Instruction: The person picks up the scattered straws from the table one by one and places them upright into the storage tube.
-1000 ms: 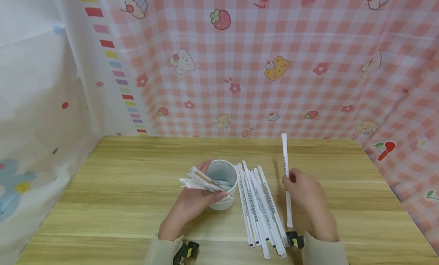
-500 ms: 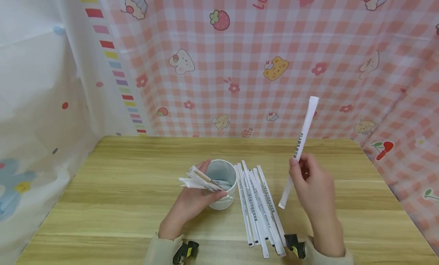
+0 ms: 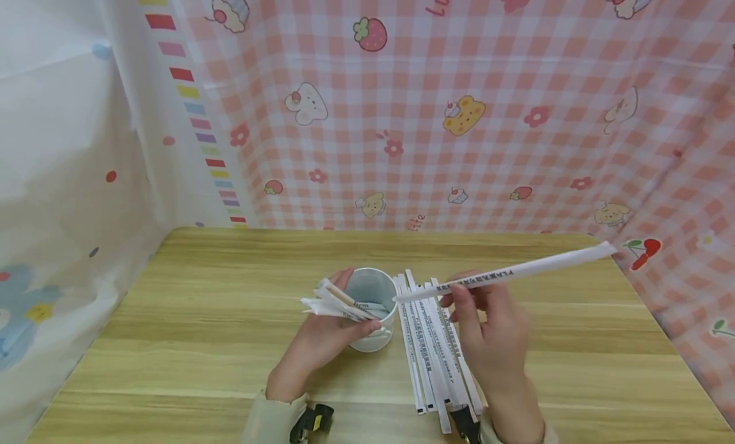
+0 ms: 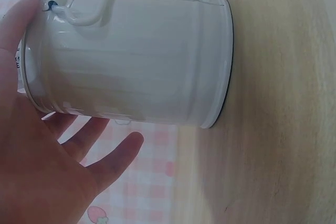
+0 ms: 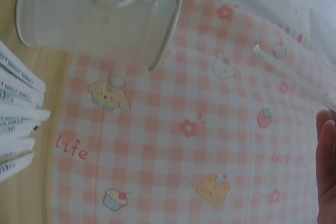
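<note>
A small white bucket [image 3: 373, 341] with a wire handle stands on the table, and several paper-wrapped straws [image 3: 332, 298] lean out over its left rim. My left hand [image 3: 319, 346] grips the bucket at that rim, thumb in front; the left wrist view shows its fingers around the bucket's top [image 4: 126, 56]. Above the table, my right hand [image 3: 495, 335] pinches one wrapped straw [image 3: 542, 263] near its left end. The straw lies almost level, its left tip overlapping the bucket's right rim in the head view. In the right wrist view that straw [image 5: 296, 75] shows at the right edge.
Several more wrapped straws [image 3: 427, 351] lie in a loose row on the wooden table [image 3: 189, 342], just right of the bucket and partly under my right hand. A pink checked cloth [image 3: 344, 144] hangs behind the table, with a white cloth [image 3: 69, 176] at the left.
My right hand lifted the straw off the table, then swung left and turned it from upright to nearly level, its tip now at the bucket. The left hand and bucket stayed put.
</note>
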A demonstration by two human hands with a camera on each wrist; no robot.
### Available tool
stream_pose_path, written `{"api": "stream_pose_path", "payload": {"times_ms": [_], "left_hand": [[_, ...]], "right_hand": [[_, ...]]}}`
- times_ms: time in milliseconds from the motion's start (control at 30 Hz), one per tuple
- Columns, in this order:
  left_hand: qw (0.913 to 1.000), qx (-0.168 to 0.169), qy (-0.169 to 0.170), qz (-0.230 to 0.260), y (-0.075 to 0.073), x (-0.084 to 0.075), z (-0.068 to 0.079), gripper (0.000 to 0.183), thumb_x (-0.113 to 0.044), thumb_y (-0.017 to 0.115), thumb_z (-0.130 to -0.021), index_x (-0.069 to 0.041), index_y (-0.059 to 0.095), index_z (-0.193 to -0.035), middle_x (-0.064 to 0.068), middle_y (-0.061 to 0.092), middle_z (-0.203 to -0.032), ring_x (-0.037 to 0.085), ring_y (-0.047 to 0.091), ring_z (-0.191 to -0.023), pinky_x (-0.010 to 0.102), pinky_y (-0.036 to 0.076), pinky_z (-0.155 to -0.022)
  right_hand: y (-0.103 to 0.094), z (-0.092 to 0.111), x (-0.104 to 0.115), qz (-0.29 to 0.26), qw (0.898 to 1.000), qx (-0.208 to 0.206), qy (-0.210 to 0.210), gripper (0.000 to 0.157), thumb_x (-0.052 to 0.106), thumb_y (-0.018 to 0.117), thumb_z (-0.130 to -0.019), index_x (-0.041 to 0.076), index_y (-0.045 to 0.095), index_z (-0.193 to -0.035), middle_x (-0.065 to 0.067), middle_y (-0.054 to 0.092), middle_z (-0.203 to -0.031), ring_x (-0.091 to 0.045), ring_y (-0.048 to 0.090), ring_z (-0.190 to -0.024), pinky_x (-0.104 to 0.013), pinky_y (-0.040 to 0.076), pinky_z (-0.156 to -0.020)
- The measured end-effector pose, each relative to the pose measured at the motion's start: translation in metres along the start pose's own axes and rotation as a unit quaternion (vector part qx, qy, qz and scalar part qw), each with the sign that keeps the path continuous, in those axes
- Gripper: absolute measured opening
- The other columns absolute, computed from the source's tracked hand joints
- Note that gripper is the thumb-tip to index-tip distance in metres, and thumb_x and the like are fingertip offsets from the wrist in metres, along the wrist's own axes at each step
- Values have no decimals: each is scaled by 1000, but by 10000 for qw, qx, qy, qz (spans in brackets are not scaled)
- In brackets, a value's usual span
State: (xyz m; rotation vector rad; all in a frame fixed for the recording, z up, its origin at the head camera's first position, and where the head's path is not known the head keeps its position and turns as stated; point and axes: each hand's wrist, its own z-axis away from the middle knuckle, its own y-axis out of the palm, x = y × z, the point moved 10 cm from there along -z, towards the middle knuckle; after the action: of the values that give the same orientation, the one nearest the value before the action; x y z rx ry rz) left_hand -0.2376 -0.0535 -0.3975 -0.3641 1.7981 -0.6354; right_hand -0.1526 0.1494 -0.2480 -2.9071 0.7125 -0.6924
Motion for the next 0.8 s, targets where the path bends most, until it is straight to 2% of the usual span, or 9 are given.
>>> {"api": "stream_pose_path", "payload": {"times_ms": [200,267,533,700,800], "left_hand": [[10000,9,-64,-42,1,2,-1,98,-59,68,-64,-20,22,-142,1,25,-141,23,31,-123,49,33,-95],[10000,-18,-13,-89,0,1,-1,97,-59,68,-64,-19,23,-141,1,27,-140,22,33,-122,48,34,-94],[9997,-74,118,-190,-2,-3,-1,95,-55,70,-66,-16,25,-140,2,30,-137,20,36,-119,45,35,-94],[9998,-70,134,-99,-2,-3,-2,95,-53,71,-66,-13,26,-140,4,31,-137,21,35,-120,45,34,-95],[10000,8,20,70,0,-2,-2,97,-54,70,-66,-14,24,-141,3,29,-139,21,35,-121,45,34,-95]], "right_hand": [[25,9,3,1070,9927,483,-259,29,30,53,-90,2,61,-91,2,62,-70,-5,55,-52,-13,43,-45],[34,12,2,1257,9893,685,-292,27,31,53,-89,5,61,-91,3,62,-72,-6,56,-55,-15,44,-48],[67,26,-2,1445,9774,1506,-337,19,28,55,-89,9,59,-91,5,59,-71,-4,48,-53,-18,40,-46],[81,35,-7,1517,9680,1974,-302,15,25,57,-87,10,57,-92,5,57,-73,-7,52,-59,-23,43,-48],[87,39,-8,1542,9641,2129,-359,12,24,59,-86,12,56,-88,6,54,-73,-7,51,-60,-22,43,-48]]}}
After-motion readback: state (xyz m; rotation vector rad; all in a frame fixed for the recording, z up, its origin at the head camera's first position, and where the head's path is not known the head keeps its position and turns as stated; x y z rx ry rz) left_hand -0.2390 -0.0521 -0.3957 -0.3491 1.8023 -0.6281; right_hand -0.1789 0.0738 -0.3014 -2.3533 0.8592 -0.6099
